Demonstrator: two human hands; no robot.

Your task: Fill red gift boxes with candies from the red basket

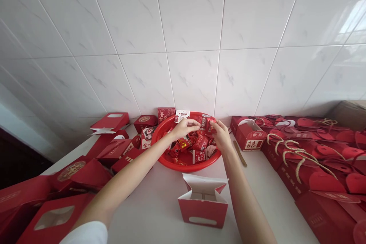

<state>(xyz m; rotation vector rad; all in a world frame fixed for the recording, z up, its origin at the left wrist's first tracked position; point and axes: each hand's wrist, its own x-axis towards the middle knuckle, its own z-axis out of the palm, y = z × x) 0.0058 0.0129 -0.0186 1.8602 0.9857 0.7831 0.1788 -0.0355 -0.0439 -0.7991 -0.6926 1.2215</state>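
A red plastic basket (pixel 186 168) holds several red wrapped candies (pixel 201 142). Over its far side, my right hand (pixel 222 135) pinches a small red wrapped candy (pixel 211 125) between thumb and fingers. My left hand (pixel 185 127) is just left of it, thumb and fingertips drawn together; whatever they grip, if anything, is too small to make out. Nearer to me, between my forearms, a red gift box (pixel 203 210) stands upright with its top flaps open and an oval window low on its front. No candy shows inside the part I can see.
Red boxes (pixel 77 171) are piled on the left of the white table (pixel 148 206). Rows of red boxes with rope handles (pixel 303 156) fill the right. A red box with a clear top (pixel 250 135) and a thin brown strip (pixel 240 153) lie right of the basket. A tiled wall (pixel 191 80) rises behind.
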